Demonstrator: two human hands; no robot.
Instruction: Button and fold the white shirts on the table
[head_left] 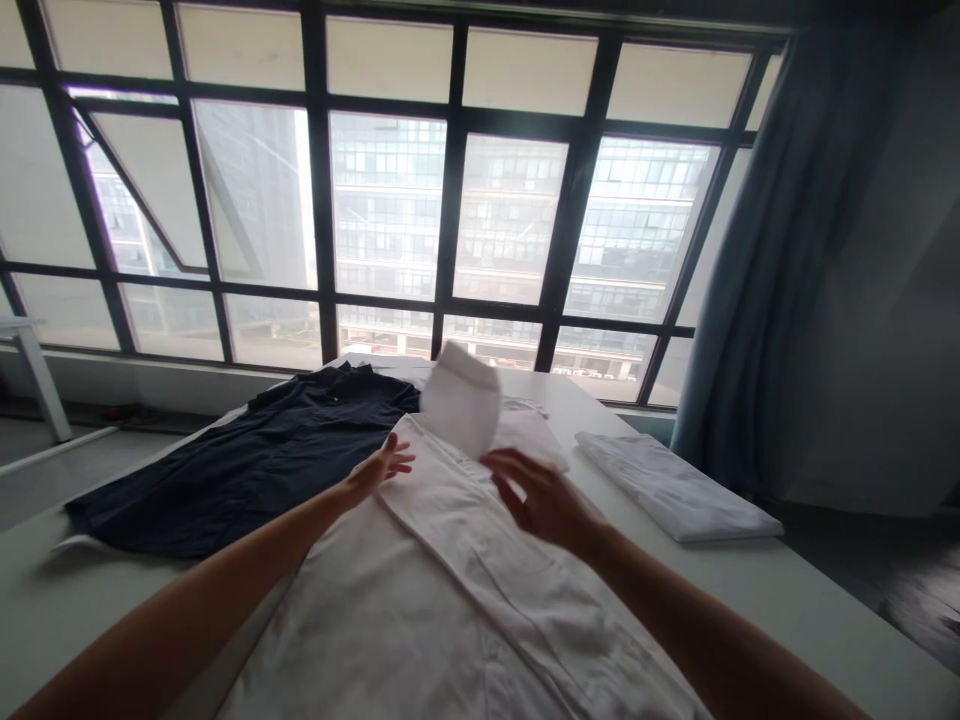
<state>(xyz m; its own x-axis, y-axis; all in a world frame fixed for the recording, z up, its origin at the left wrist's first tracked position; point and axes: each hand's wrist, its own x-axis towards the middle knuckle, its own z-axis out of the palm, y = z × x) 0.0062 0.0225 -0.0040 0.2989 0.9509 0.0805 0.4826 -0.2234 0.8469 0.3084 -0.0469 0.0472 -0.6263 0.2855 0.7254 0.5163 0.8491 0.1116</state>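
Note:
A white button-up shirt (420, 590) lies spread on the table in front of me, its button placket running toward me. At its far end a white collar-like flap (461, 395) stands up, blurred by motion. My left hand (379, 468) hovers at the shirt's left shoulder, fingers spread and nothing in them. Over the right shoulder side, my right hand (540, 497) is slightly blurred, with bent fingers and the thumb apart. Its fingertips are close to the base of the flap; whether they touch the cloth I cannot tell. No held thing shows in it.
A dark navy shirt (247, 465) lies flat to the left. Folded white cloth (675, 485) rests on the right part of the white table (817, 610). Behind stand framed windows (386, 205), one tilted open at left, and a blue-grey curtain (757, 280).

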